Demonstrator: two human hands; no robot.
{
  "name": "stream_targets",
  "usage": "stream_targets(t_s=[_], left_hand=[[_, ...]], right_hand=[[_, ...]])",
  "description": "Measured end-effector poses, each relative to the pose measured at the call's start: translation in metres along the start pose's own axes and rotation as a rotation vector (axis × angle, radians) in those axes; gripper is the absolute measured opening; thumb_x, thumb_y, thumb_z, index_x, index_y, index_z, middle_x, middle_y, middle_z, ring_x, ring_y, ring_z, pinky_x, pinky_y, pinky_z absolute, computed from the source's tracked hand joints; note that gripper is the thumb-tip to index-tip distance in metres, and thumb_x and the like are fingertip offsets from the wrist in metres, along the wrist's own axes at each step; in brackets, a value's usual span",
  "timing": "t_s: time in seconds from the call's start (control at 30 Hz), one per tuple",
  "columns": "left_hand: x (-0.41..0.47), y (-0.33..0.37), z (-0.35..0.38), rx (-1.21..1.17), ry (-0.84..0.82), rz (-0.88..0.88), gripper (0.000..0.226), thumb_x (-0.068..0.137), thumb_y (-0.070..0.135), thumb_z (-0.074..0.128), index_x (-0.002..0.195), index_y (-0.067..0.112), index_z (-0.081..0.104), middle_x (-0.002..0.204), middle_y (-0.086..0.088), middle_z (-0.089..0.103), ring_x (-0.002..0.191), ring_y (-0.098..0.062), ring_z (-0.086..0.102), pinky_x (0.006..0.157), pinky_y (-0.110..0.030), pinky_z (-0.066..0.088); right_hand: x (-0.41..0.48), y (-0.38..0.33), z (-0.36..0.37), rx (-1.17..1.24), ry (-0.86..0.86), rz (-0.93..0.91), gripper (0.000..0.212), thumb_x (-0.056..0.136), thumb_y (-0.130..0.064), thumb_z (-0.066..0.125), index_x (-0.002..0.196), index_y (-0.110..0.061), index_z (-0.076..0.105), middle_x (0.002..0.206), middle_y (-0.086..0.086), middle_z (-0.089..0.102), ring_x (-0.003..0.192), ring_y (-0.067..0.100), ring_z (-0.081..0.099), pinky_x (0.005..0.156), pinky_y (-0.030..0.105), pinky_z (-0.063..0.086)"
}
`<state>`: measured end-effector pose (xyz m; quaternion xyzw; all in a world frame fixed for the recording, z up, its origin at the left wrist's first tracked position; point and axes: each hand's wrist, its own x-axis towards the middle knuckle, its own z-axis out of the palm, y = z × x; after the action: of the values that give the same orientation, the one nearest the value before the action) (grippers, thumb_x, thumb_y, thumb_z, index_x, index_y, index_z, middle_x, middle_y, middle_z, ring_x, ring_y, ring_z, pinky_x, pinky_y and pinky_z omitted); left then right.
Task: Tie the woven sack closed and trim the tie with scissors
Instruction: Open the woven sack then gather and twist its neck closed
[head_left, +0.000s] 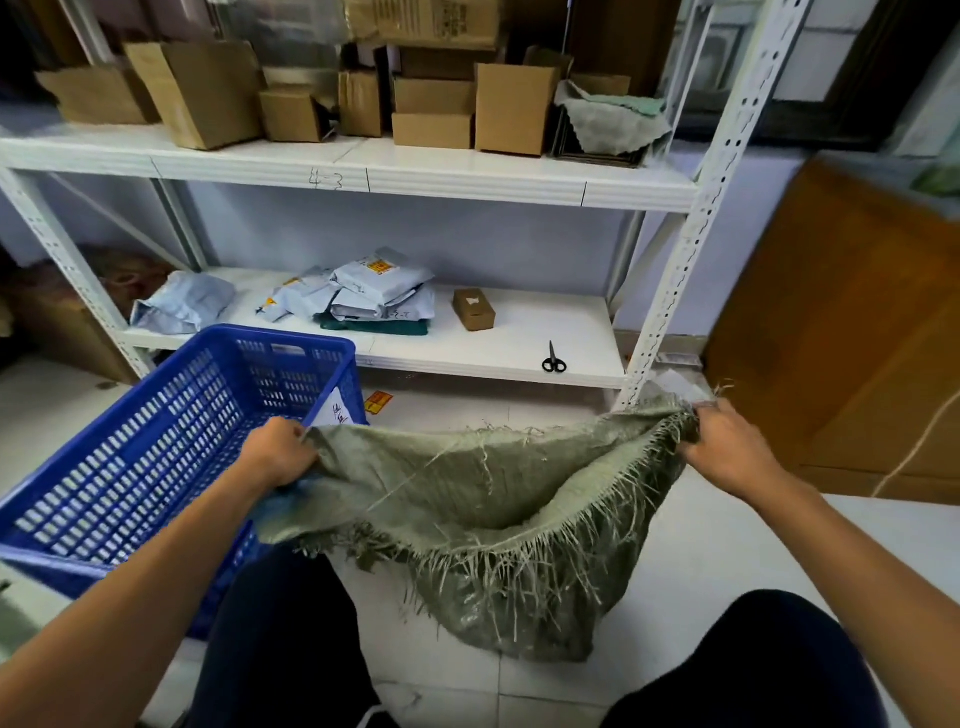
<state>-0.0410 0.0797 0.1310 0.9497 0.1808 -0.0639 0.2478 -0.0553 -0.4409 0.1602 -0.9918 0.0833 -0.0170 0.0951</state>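
Woven sack (483, 499) stretched between both hands, seemingly gripped.

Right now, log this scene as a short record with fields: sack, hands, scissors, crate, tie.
sack: green woven sack on the floor, mouth open and frayed, not tied
left hand: left hand grips the left edge of the mouth
right hand: right hand grips the right edge
scissors: black scissors lying closed on the lower shelf, untouched
crate: blue crate left of the sack
tie: none on the sack
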Motion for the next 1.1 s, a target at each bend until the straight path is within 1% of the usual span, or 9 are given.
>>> stream_targets(t_s=[0.13,0.23,0.43,0.53,0.63,0.77,0.87,0.97,1.1], left_hand=[[0.011,-0.010,-0.024,0.024,0.043,-0.107,0.028,0.096,0.021,0.062,0.093,-0.006,0.072,0.104,-0.027,0.071,0.093,-0.038,0.065,0.081,-0.039,0.049],[0.020,-0.016,-0.037,-0.220,0.013,-0.203,0.028,0.096,0.010,0.059,0.109,-0.014,0.067,0.106,-0.028,0.068,0.098,-0.040,0.066,0.085,-0.043,0.051],[-0.005,0.010,-0.060,-0.900,-0.258,-0.235,0.032,0.096,-0.004,0.042,0.080,-0.001,0.069,0.054,-0.011,0.071,0.040,-0.016,0.067,0.037,-0.023,0.053],[-0.011,0.019,-0.062,-1.188,-0.278,-0.220,0.029,0.101,0.000,0.035,0.104,0.002,0.064,0.071,-0.013,0.077,0.057,-0.019,0.075,0.066,-0.036,0.065],[-0.008,0.019,-0.059,-1.314,-0.290,-0.179,0.027,0.105,0.008,0.035,0.113,0.005,0.060,0.086,-0.013,0.081,0.071,-0.022,0.079,0.090,-0.044,0.055],[-0.015,0.025,-0.062,-1.384,-0.332,-0.072,0.020,0.084,0.004,0.055,0.101,0.006,0.065,0.102,-0.016,0.077,0.094,-0.029,0.073,0.099,-0.046,0.052],[-0.015,0.032,-0.055,-1.225,-0.356,-0.005,0.023,0.064,-0.006,0.053,0.086,0.002,0.059,0.099,-0.020,0.067,0.085,-0.029,0.067,0.083,-0.043,0.056],[-0.011,0.045,-0.045,-0.700,-0.101,0.021,0.016,0.083,-0.017,0.052,0.086,-0.003,0.060,0.083,-0.021,0.063,0.067,-0.027,0.060,0.060,-0.035,0.051],[-0.004,0.050,-0.041,-0.182,0.212,0.104,0.010,0.088,0.008,0.068,0.082,0.000,0.072,0.084,-0.018,0.072,0.078,-0.035,0.066,0.074,-0.040,0.055]], right_hand=[[-0.001,0.008,-0.006,0.008,0.158,0.075,0.025,0.094,-0.027,0.064,0.107,-0.005,0.064,0.113,0.018,0.060,0.096,0.036,0.062,0.083,0.045,0.051],[-0.001,0.006,-0.012,-0.050,0.164,0.056,0.024,0.095,-0.029,0.064,0.103,-0.006,0.065,0.113,0.017,0.055,0.089,0.037,0.061,0.079,0.044,0.051],[0.010,-0.012,-0.025,0.096,0.179,0.124,0.022,0.094,-0.030,0.060,0.091,-0.008,0.057,0.092,0.019,0.068,0.081,0.036,0.064,0.069,0.039,0.051],[0.017,-0.008,-0.021,0.269,0.195,0.190,0.024,0.090,-0.028,0.056,0.108,-0.013,0.053,0.083,0.015,0.071,0.077,0.035,0.071,0.075,0.047,0.059],[0.014,-0.006,-0.022,0.539,0.158,0.182,0.030,0.095,-0.017,0.047,0.118,-0.032,0.058,0.082,0.010,0.072,0.059,0.030,0.074,0.065,0.046,0.063],[0.016,-0.007,-0.027,0.951,0.109,0.350,0.035,0.088,-0.006,0.042,0.103,-0.013,0.073,0.090,0.019,0.076,0.061,0.034,0.075,0.068,0.049,0.063],[0.014,-0.012,-0.032,1.094,0.097,0.400,0.024,0.091,-0.009,0.048,0.095,-0.012,0.071,0.098,0.018,0.075,0.076,0.036,0.075,0.077,0.048,0.062],[0.011,-0.016,-0.035,0.980,0.040,0.269,0.011,0.092,-0.016,0.062,0.087,-0.009,0.069,0.095,0.019,0.074,0.080,0.029,0.071,0.078,0.040,0.059],[0.010,-0.017,-0.034,0.454,0.066,0.092,0.021,0.085,-0.026,0.075,0.092,-0.008,0.068,0.088,0.010,0.070,0.077,0.024,0.064,0.070,0.037,0.051]])
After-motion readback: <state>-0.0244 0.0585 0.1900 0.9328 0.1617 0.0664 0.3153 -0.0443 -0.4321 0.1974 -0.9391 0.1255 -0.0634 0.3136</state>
